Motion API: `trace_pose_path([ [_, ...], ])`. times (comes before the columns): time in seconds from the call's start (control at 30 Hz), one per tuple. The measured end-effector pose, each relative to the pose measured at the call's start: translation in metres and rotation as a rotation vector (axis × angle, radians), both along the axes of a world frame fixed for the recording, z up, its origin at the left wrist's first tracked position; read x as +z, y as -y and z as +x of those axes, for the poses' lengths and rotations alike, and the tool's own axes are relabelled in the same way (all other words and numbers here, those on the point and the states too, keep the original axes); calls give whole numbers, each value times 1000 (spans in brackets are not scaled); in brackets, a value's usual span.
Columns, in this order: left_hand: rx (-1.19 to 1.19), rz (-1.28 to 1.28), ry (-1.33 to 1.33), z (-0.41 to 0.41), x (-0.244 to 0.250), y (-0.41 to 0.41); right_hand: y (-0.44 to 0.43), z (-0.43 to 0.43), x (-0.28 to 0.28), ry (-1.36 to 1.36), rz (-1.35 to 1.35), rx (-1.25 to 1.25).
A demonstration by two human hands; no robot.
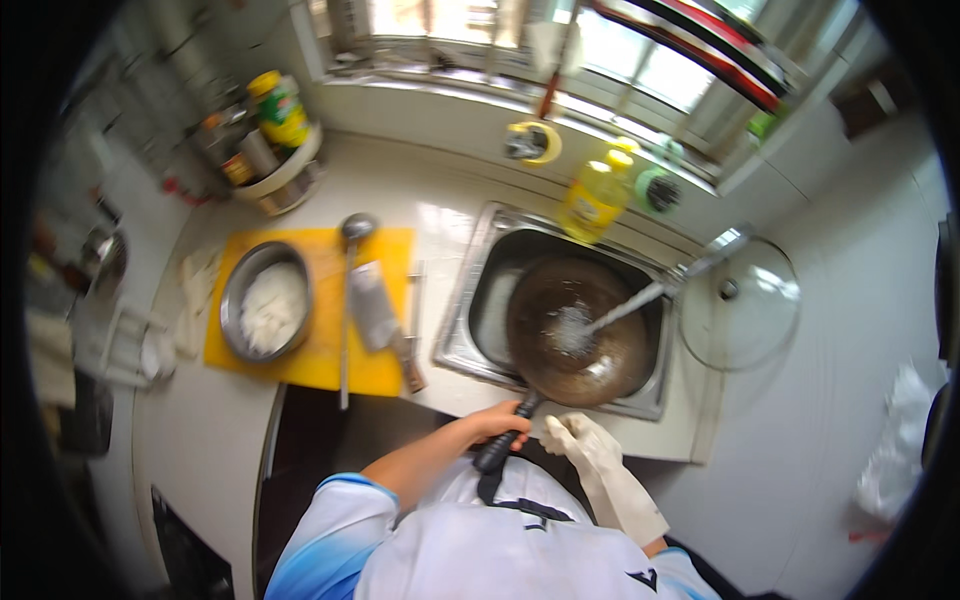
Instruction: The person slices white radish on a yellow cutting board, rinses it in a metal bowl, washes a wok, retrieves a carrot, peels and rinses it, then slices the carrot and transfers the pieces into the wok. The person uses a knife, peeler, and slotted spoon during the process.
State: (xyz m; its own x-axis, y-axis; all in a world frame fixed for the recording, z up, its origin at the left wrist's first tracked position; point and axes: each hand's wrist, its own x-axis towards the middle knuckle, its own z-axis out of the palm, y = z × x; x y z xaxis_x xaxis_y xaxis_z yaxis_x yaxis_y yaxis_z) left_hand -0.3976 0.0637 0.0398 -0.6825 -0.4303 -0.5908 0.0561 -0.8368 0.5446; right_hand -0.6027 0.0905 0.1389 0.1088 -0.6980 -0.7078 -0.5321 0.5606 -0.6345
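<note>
My bare left hand (504, 424) grips the black handle (496, 450) of a brown wok (536, 337). The wok sits tilted in a stainless steel sink (459, 341), and a stream of water (622, 307) from the tap (709, 259) falls into it. Water splashes and pools in the wok's bottom. My right hand (581, 435) wears a long cream rubber glove. Its fingers are curled just below the wok's near rim, right of the handle. Whether anything is inside those fingers is hidden.
Left of the sink, a yellow cutting board (322, 367) bears a metal pot (229, 319) of white food, a ladle (358, 225) and a cleaver (375, 307). A dish soap bottle (596, 199) stands behind the sink. A glass lid (757, 315) rests to the right.
</note>
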Motion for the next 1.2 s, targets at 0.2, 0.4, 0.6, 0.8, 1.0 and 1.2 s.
trace_pose_path([
  [0.2,10,-15,-4,-9,-3,-4,-19,22,-57,693,317,-493],
  [0.4,20,-85,34,-12,4,-5,0,53,-68,794,338,-513],
  [0.6,50,-112,69,-17,2,-6,2,60,-66,696,285,-535],
  [0.8,68,-120,30,-16,3,-8,0,62,-57,672,289,-541],
  [1.0,59,-89,42,-19,-7,-8,0,58,-64,674,297,-527],
  [1.2,74,-56,17,-18,-9,-9,1,62,-64,678,294,-541],
])
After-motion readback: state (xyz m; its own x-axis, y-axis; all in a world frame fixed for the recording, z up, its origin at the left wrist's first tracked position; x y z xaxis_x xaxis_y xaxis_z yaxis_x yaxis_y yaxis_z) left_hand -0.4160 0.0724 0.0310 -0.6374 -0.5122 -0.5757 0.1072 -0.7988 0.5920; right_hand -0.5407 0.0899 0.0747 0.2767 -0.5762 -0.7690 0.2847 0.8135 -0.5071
